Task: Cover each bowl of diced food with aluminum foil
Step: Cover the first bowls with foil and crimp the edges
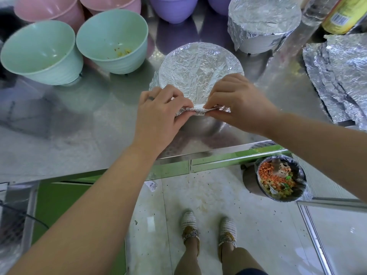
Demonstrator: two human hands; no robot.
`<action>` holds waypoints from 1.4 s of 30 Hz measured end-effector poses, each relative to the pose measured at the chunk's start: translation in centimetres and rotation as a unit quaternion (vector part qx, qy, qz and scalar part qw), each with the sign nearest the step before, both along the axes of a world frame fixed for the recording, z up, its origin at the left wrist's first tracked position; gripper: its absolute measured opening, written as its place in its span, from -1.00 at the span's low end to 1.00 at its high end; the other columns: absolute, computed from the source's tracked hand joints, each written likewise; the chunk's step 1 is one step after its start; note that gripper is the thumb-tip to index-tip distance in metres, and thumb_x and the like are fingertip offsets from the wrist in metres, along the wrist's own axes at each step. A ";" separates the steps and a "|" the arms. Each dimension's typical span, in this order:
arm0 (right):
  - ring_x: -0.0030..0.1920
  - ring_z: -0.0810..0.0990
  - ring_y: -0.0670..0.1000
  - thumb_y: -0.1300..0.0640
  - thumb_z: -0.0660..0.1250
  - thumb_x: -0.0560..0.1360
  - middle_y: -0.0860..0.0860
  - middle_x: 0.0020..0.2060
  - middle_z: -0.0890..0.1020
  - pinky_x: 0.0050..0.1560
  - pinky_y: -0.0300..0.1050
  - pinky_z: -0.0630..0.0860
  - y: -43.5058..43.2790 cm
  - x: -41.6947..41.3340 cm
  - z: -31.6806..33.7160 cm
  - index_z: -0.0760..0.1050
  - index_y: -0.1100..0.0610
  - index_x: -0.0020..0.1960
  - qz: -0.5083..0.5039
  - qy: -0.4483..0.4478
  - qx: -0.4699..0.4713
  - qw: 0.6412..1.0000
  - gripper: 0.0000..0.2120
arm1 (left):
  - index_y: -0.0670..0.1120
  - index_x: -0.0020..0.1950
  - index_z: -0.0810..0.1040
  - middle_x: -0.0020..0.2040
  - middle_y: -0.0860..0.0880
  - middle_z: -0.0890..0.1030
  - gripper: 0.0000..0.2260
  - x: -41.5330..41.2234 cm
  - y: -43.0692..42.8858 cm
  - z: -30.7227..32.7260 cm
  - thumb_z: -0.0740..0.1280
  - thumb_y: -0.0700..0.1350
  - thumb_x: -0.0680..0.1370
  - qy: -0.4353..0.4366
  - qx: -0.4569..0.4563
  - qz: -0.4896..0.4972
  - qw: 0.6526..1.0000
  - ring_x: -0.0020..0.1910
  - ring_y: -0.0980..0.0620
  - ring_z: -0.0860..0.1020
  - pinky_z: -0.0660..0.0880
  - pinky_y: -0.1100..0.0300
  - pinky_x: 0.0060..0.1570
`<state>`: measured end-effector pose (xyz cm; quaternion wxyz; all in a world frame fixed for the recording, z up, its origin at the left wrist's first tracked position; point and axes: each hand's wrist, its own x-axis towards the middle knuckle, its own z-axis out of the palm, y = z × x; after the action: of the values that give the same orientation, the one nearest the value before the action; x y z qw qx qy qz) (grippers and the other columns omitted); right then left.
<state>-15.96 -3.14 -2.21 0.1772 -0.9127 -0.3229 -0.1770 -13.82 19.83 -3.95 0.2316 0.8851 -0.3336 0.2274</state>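
Both forearms are extended forward over the table's front edge, and the hands are brought together at the near rim of the bowl (199,114). The left hand (160,108) is held palm down, its thumb and fingers curled and pinched on the folded edge of the foil sheet (198,70). The right hand (236,104) is set just beside it, pinched on the same fold, so that the two sets of fingertips almost meet. The foil is stretched, crinkled, across the bowl's whole mouth. Only a strip of white rim is seen between the hands. The bowl is placed mid-way along the steel table (79,126), near the front edge. Behind it to the right, a second bowl (258,43) is seen wrapped in foil.
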 end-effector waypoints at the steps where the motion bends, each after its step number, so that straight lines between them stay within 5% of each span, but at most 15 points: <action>1: -0.18 0.58 0.19 0.08 0.41 0.54 0.06 -0.22 0.62 0.03 0.09 0.49 0.0 0.1 0.0 0.63 0.16 -0.13 0.002 -0.005 -0.004 1.000 -0.83 | 0.01 -0.07 0.68 -0.07 0.03 0.60 -0.86 0.0 0.0 -0.1 0.43 0.07 0.55 0.000 -0.001 0.000 1.000 -0.14 -0.07 0.54 0.33 0.05 0.00; 8: -0.25 0.52 0.15 0.02 0.39 0.58 0.05 -0.29 0.52 0.01 0.00 0.41 0.6 0.8 0.0 0.53 0.15 -0.23 0.005 -0.032 -0.004 0.999 -0.72 | 0.01 -0.09 0.68 -0.09 0.04 0.60 -0.85 0.0 -0.3 -0.2 0.45 0.08 0.54 0.001 -0.011 0.008 1.000 -0.15 -0.07 0.55 0.39 -0.01 -0.03; 19: -0.30 0.49 0.12 0.11 0.42 0.47 0.02 -0.31 0.52 0.06 0.03 0.40 2.1 0.2 -0.6 0.51 0.12 -0.26 -0.047 -0.060 -0.001 0.997 -0.82 | 0.01 -0.07 0.69 -0.07 0.05 0.60 -0.87 0.2 0.1 -0.1 0.45 0.06 0.54 0.011 -0.009 0.001 1.000 -0.12 -0.05 0.55 0.34 0.04 0.01; 23: -0.14 0.57 0.11 -0.11 0.43 0.46 -0.02 -0.15 0.63 0.15 0.05 0.36 0.8 0.1 0.4 0.64 0.05 -0.07 -0.026 -0.017 -0.043 0.999 -0.77 | 0.02 -0.03 0.69 0.00 0.05 0.60 -0.89 0.9 1.1 0.4 0.45 0.03 0.53 0.032 0.002 0.007 0.999 -0.04 -0.03 0.53 0.22 0.17 0.07; 28: 0.02 0.60 0.14 -0.05 0.43 0.50 0.01 0.03 0.66 0.14 0.10 0.46 -1.2 -0.3 0.4 0.63 0.06 0.17 0.019 0.008 -0.068 0.997 -0.70 | 0.04 0.01 0.68 0.05 0.08 0.61 -0.80 0.9 1.0 0.8 0.47 0.10 0.48 0.003 0.041 -0.019 0.999 0.10 -0.05 0.44 0.28 0.07 0.12; 35: -0.06 0.61 0.18 0.06 0.43 0.55 0.05 -0.06 0.66 0.07 0.10 0.49 -0.9 0.2 -0.4 0.66 0.14 0.01 0.021 -0.019 -0.039 0.999 -0.85 | 0.06 -0.10 0.68 -0.10 0.14 0.62 -0.86 0.9 -0.3 0.6 0.43 0.10 0.54 -0.008 0.020 -0.037 0.999 0.00 -0.04 0.52 0.27 0.08 0.11; 42: -0.12 0.59 0.20 0.02 0.40 0.59 0.07 -0.14 0.63 0.04 0.14 0.51 -0.9 1.1 -0.1 0.60 0.18 -0.10 0.049 -0.042 -0.042 0.997 -0.78 | 0.03 -0.11 0.67 -0.10 0.13 0.64 -0.87 0.9 -0.5 0.7 0.44 0.06 0.53 0.000 0.017 -0.048 0.999 0.00 -0.05 0.52 0.28 0.05 0.10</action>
<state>-14.87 -4.07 -2.33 0.1333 -0.8945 -0.3811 -0.1921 -12.91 19.38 -3.25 0.2275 0.8716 -0.3798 0.2107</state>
